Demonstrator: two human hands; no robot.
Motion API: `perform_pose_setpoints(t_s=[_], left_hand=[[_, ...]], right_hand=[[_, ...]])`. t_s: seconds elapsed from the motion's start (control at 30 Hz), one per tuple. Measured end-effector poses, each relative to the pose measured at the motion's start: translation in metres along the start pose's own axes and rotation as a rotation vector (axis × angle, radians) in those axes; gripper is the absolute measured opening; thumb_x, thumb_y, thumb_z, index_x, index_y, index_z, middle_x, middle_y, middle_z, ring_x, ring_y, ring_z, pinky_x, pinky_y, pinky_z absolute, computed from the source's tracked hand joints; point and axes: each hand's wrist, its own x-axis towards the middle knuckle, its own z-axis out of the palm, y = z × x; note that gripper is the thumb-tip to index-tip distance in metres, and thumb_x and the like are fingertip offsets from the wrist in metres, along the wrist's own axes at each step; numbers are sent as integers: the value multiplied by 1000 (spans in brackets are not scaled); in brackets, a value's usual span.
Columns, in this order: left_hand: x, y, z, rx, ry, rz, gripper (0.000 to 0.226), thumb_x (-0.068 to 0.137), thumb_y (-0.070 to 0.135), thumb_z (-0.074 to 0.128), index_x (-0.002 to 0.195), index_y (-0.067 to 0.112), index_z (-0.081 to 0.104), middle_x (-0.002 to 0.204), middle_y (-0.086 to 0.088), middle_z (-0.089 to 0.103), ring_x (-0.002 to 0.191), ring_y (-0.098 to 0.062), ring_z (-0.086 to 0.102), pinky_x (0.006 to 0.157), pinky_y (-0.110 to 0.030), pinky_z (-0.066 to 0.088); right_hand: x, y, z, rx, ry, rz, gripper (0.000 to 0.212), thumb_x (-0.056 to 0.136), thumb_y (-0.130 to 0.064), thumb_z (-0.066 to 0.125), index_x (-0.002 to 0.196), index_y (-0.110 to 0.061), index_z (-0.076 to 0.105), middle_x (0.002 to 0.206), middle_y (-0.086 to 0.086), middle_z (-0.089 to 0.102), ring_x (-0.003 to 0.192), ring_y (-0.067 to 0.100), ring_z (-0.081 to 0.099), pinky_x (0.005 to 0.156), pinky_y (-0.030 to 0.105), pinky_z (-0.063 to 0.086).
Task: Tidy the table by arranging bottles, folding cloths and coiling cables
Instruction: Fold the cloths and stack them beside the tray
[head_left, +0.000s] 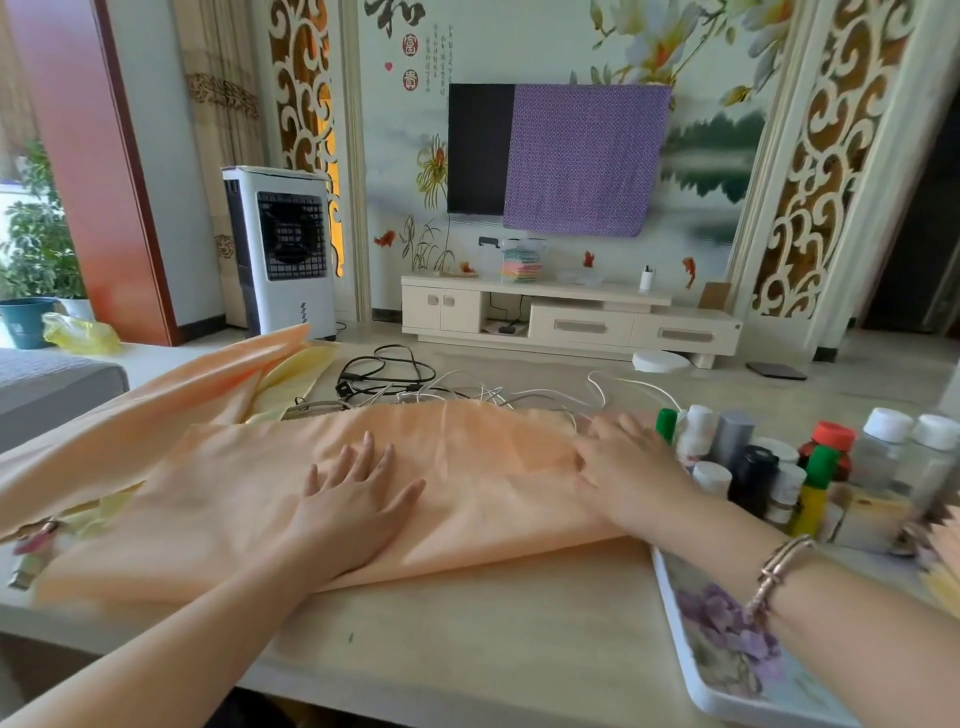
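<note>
A large peach cloth (467, 467) lies folded across the table, its left part trailing off towards the sofa. My left hand (353, 499) presses flat on its middle with fingers spread. My right hand (628, 467) lies flat on the cloth's right end, fingers straight, close to the bottles. A yellow cloth (296, 369) shows under the peach one at the back left. Black cables (384, 371) and white cables (545, 395) lie tangled behind the cloth. Several bottles (753, 467) stand grouped on a floral tray (727, 649) at the right.
The wooden table (467, 623) has its front edge near me. A small object (31, 551) lies at the left under the cloth's edge. Beyond the table stand an air cooler (283, 249), a TV cabinet (571, 317) and a grey sofa (52, 384).
</note>
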Motion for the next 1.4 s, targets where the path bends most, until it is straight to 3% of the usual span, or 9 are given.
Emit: perform_pose_setpoints(t_s=[0.2,0.43,0.57,0.7,0.77,0.9,1.17,1.3,1.4], left_hand=[[1,-1,3,-3,21,0,73,89,71,9,153,35,0,160,6,-14,148,-18,-8,119,-46,-1],[3,-3,5,-38,26,3,73,88,72,11,152,38,3,160,8,-12,148,-18,-8,118,-45,-2],[-2,-1,-3,-230,118,63,59,94,60,31,149,39,26,161,10,1,149,-15,3,118,-44,1],[-26,-7,-27,-408,221,205,47,89,63,42,129,41,54,145,18,43,123,-7,49,109,-37,35],[-47,-17,-40,-327,125,288,64,78,80,33,128,46,52,135,26,50,114,-2,54,102,-33,42],[-82,-43,-47,112,-12,467,79,77,85,16,144,46,32,148,26,34,136,0,34,111,-21,25],[-100,-76,-63,247,-112,325,61,96,19,38,148,44,22,153,21,28,137,-6,36,108,-21,31],[-101,-79,-84,129,-65,223,53,87,9,36,110,46,65,110,20,66,98,-5,60,84,-21,48],[-98,-78,-101,35,-52,155,42,83,10,41,59,39,60,71,16,60,71,-6,54,67,-21,46]], right_hand=[[17,-35,31,419,-141,-258,41,99,-38,37,135,-22,49,137,0,50,131,20,39,107,31,30],[45,-5,28,236,-63,162,55,100,-33,32,150,-15,18,160,16,-3,148,30,1,118,46,12],[36,-12,19,240,181,-11,48,94,-23,42,141,-13,37,157,12,16,142,27,23,113,36,23],[10,-37,5,536,-35,-356,32,92,-37,55,120,-23,60,133,-5,52,129,12,39,104,18,23],[-6,-42,1,568,-162,-450,40,86,-47,62,120,-25,58,125,-8,54,121,8,43,104,22,31],[-27,-50,0,261,-152,-519,51,86,-39,57,132,-24,41,128,-5,48,119,15,46,99,31,38],[-32,-66,-1,20,-127,-328,29,86,0,39,109,-17,45,114,10,58,103,32,58,65,31,33],[-29,-63,-15,237,-106,-227,20,86,-8,38,89,-21,53,97,6,62,98,29,59,70,31,40],[-25,-59,-32,364,-96,-220,19,81,-9,43,65,-18,38,68,-7,46,84,25,51,64,31,33]])
